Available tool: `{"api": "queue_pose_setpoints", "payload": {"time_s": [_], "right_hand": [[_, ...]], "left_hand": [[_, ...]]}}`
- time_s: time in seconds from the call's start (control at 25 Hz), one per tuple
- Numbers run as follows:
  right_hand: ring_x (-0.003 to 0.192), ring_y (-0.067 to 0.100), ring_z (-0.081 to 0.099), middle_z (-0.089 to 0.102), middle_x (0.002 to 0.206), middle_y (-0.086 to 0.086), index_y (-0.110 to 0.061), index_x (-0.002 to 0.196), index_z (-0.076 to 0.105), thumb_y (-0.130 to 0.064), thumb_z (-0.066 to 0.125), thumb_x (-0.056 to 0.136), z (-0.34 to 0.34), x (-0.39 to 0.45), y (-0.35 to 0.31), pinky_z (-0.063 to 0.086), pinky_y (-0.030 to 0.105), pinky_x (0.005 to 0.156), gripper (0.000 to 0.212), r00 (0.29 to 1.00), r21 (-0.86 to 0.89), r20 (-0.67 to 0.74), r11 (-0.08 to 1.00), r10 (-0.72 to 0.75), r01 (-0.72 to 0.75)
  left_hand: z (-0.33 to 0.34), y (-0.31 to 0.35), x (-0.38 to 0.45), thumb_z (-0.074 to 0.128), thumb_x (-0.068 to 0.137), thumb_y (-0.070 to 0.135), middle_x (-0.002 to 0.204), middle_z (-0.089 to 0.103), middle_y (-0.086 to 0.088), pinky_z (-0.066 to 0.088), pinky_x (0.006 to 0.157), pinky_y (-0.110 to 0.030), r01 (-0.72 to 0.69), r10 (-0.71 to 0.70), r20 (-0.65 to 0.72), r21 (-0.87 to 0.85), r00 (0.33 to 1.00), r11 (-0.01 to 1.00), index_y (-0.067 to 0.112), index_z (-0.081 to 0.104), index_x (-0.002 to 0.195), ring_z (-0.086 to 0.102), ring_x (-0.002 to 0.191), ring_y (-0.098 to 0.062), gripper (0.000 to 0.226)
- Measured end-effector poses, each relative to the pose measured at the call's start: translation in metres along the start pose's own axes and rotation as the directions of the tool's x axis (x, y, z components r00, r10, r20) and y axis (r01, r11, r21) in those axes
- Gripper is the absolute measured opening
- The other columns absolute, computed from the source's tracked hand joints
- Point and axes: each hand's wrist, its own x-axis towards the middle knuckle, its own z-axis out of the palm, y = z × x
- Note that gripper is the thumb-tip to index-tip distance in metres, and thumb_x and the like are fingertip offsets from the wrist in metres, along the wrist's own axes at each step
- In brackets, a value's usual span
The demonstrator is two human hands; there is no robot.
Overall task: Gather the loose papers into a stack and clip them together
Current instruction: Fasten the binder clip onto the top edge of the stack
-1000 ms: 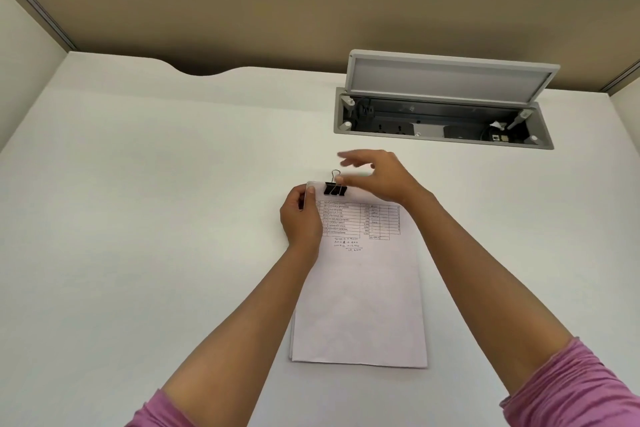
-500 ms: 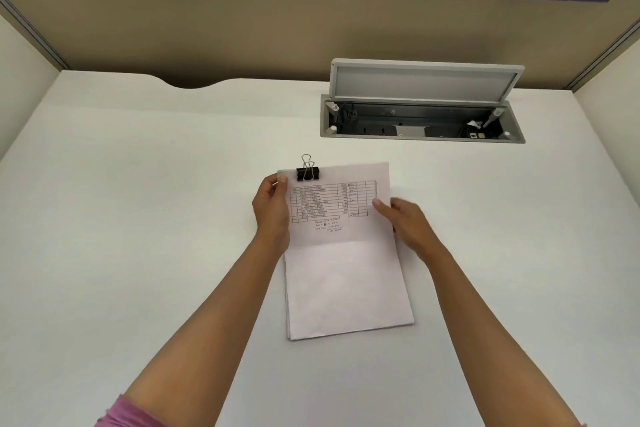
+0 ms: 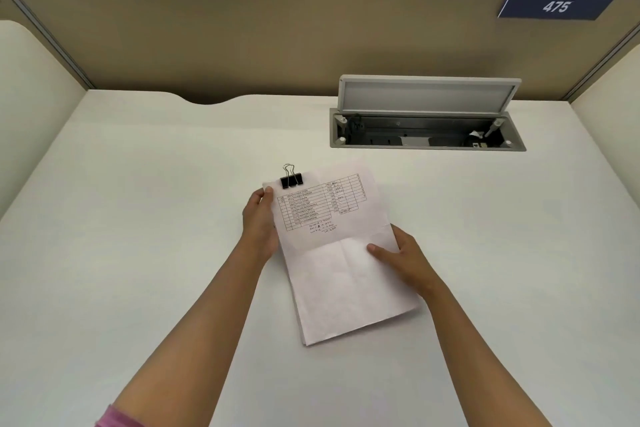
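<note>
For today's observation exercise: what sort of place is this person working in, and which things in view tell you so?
Most likely an office cubicle. A tan partition panel walls in the white desk, a numbered sign reading 475 hangs on the panel, and an open power and cable hatch is set into the desk.

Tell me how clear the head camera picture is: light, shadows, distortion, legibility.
Head view: soft, even light, faint shadows under the paper stack; wide-angle bending curves the partition; the binder clip is sharp, the sheet's printed table too small to read; the 475 sign is legible.
</note>
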Motion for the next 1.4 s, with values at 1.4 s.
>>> {"api": "queue_pose_setpoints", "payload": {"time_s": [1.4], "right_hand": [[0.139, 0.030, 0.028, 0.027, 0.151, 0.013, -0.001, 0.155, 0.010, -0.005, 0.054, 0.095, 0.133, 0.124, -0.049, 0.024, 0.032, 0.114, 0.075, 0.954, -0.482, -0.288, 0.874, -0.083, -0.069]], "left_hand": [[-0.024, 0.044, 0.104, 0.050, 0.091, 0.003, 0.148, 0.044, -0.013, 0.039, 0.111, -0.048, -0.127, 0.292, -0.072, 0.782, 0.954, 0.610, 0.010, 0.028, 0.156, 0.040, 0.140, -0.032, 0.069]]}}
